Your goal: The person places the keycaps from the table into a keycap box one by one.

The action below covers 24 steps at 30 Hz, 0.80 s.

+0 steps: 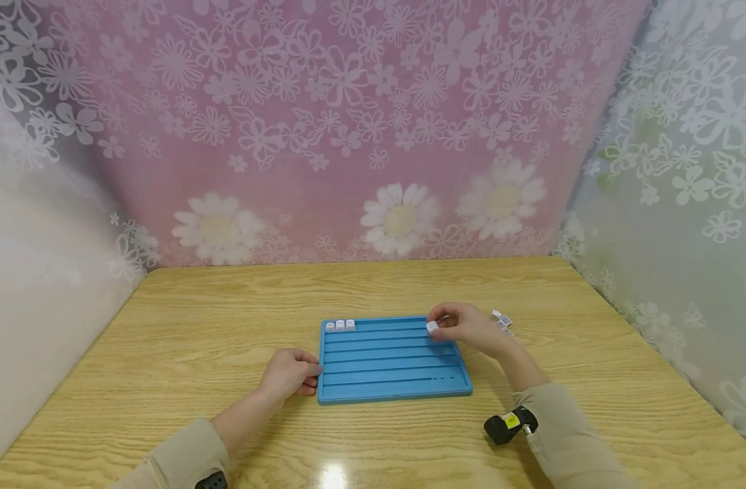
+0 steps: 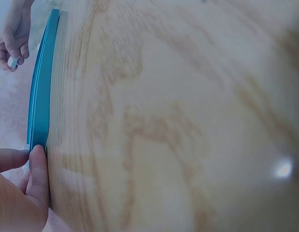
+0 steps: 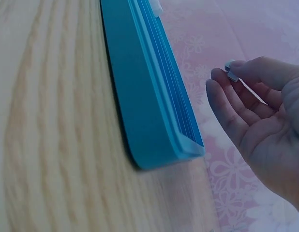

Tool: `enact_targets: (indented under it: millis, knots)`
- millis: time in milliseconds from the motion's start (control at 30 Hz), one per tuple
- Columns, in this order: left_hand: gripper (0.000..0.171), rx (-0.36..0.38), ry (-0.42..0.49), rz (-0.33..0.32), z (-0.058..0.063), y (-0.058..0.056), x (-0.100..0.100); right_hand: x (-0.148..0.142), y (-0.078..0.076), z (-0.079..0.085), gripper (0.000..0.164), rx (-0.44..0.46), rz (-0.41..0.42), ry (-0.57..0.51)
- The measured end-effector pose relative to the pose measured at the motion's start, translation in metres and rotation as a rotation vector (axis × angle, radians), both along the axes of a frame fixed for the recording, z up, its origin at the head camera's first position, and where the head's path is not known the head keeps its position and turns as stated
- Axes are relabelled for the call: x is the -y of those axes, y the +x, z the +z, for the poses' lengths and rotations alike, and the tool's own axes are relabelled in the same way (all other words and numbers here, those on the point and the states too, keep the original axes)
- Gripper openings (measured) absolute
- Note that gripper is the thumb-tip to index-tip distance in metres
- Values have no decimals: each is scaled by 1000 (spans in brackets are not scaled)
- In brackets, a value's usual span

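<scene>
A blue ridged tray (image 1: 385, 363) lies on the table, with several narrow rows running across it. Three white keycaps (image 1: 340, 325) sit side by side at the left end of its top row. My left hand (image 1: 290, 375) grips the tray's left edge; in the left wrist view its thumb and fingers (image 2: 39, 169) pinch the rim. Between thumb and fingertips, my right hand (image 1: 470, 329) pinches a single white keycap (image 1: 432, 327) over the tray's upper right part. That keycap (image 3: 231, 71) shows its hollow underside in the right wrist view.
Several loose white keycaps (image 1: 503, 319) lie on the wooden table (image 1: 226, 305) beyond the right hand, partly hidden by it. Flower-patterned cloth (image 1: 348, 136) hangs behind the table and along both sides. A black wrist camera (image 1: 508, 426) is strapped at the right sleeve.
</scene>
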<state>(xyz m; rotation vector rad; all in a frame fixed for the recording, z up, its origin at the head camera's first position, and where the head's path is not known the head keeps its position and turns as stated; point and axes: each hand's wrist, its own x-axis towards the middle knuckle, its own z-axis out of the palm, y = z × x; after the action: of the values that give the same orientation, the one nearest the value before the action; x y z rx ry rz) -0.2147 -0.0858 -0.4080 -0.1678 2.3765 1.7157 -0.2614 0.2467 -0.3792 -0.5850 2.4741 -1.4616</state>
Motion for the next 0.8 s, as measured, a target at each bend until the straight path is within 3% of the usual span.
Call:
enact_targets:
  millis: [400,633,800]
  knots:
    - [12,8,1,3,-1,-1,0,19,-4,-5,29,-30,29,-54]
    - [12,9,6,3,-1,-2,0,30,-5,-6,37,-72,18,1]
    - [12,6,9,1,-2,-2,1,37,-7,-8,37,-25,35,-48]
